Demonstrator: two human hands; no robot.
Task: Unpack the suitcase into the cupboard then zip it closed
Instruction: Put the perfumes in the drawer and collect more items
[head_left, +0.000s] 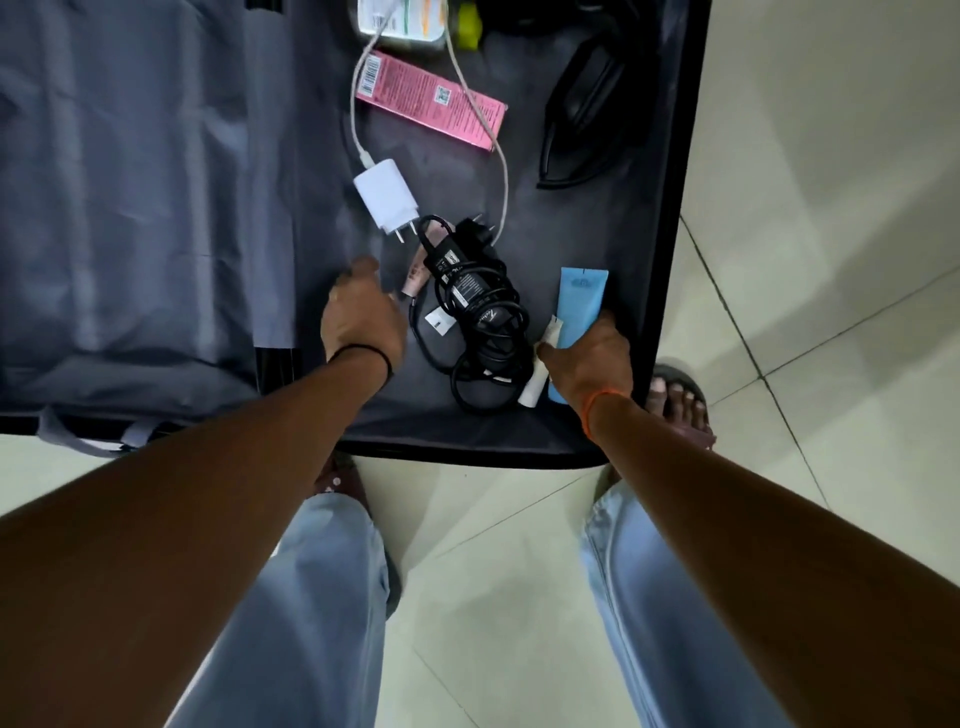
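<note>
Pale glossy floor tiles (831, 234), thin dark grout lines, soft light reflections, possibly from overhead.

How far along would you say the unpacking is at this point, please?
Partway, by the look of it. The suitcase lies open, unzipped. The right hand holds a blue tube; the left hand reaches for a small pink item. The black adapter, white charger and pink box remain inside.

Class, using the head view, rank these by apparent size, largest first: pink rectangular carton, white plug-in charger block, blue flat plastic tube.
1. Pink rectangular carton
2. Blue flat plastic tube, partly hidden by the right hand, so its rank is unsure
3. White plug-in charger block
</note>
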